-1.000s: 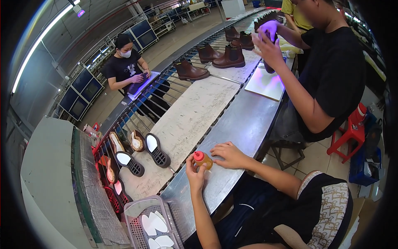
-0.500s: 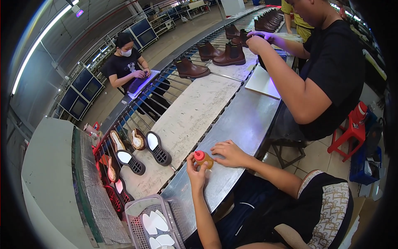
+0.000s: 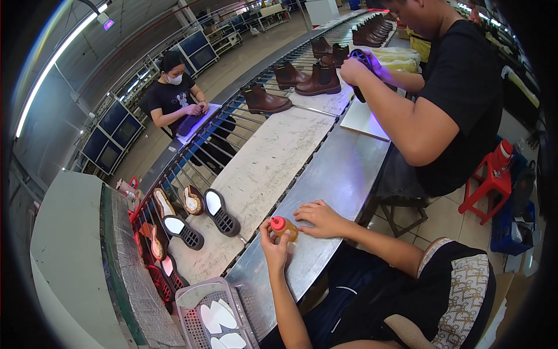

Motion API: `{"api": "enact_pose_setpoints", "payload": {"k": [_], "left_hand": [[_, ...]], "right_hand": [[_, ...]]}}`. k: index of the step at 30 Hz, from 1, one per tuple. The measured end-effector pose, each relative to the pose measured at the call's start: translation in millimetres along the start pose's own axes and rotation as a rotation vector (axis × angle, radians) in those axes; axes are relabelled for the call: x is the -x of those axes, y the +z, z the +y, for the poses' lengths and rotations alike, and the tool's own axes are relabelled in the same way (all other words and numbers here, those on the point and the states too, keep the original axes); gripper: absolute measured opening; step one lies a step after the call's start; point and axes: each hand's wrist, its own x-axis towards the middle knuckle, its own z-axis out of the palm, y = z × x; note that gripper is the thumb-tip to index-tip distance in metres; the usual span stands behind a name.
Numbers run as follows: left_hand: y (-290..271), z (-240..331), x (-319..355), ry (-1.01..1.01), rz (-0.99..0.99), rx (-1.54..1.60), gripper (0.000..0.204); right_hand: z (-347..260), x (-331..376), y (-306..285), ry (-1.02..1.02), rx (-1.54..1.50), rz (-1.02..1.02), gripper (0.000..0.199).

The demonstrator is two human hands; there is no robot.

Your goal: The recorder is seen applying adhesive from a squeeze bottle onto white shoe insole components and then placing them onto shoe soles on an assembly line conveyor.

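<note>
My left hand (image 3: 275, 249) is wrapped round a small squeeze bottle (image 3: 283, 227) with a red cap and amber contents, upright at the metal table's surface. Right beside the bottle, my right hand (image 3: 321, 220) rests on the metal table (image 3: 317, 181) with its fingers stretched out and nothing in them. Beyond the hands, on the pale conveyor board (image 3: 261, 152), lie a dark shoe sole (image 3: 227, 222) and another sole (image 3: 190, 237), both with white heel pads. Two brown shoe pieces with light linings (image 3: 193, 200) (image 3: 163, 203) are just behind them.
A grey perforated basket (image 3: 185, 302) of white pads stands at the near left. Brown ankle boots (image 3: 265, 101) line the conveyor farther off. One co-worker (image 3: 459, 99) sits at the right holding a dark sole; another (image 3: 177, 99) works across the conveyor. A red stool (image 3: 491, 185) stands at right.
The co-worker on the right has turned the dark piece so that its openwork side shows. My hands and the bottle stay nearly as they were; the whole view has shifted slightly.
</note>
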Motion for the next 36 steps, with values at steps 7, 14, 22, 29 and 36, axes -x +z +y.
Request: {"api": "enact_pose_setpoints", "payload": {"k": [7, 14, 22, 29, 36], "left_hand": [[3.4, -3.9, -3.3, 0.011, 0.014, 0.004, 0.048], [-9.2, -8.3, 4.8, 0.081, 0.150, -0.127, 0.045], [6.2, 3.1, -2.0, 0.205, 0.156, -0.176, 0.041], [3.2, 0.5, -0.8, 0.202, 0.168, -0.166, 0.040], [2.4, 2.4, 0.8, 0.199, 0.186, -0.345, 0.044]], "right_hand": [[2.2, -0.2, -3.5, 0.018, 0.016, -0.003, 0.030], [-5.5, -5.3, 11.9, 0.002, -0.010, -0.073, 0.030], [2.0, -1.5, 2.3, 0.012, -0.041, -0.008, 0.027], [-1.1, -5.2, 2.3, 0.019, -0.063, -0.045, 0.028], [-1.0, -0.6, 4.1, 0.026, -0.026, -0.078, 0.027]]}}
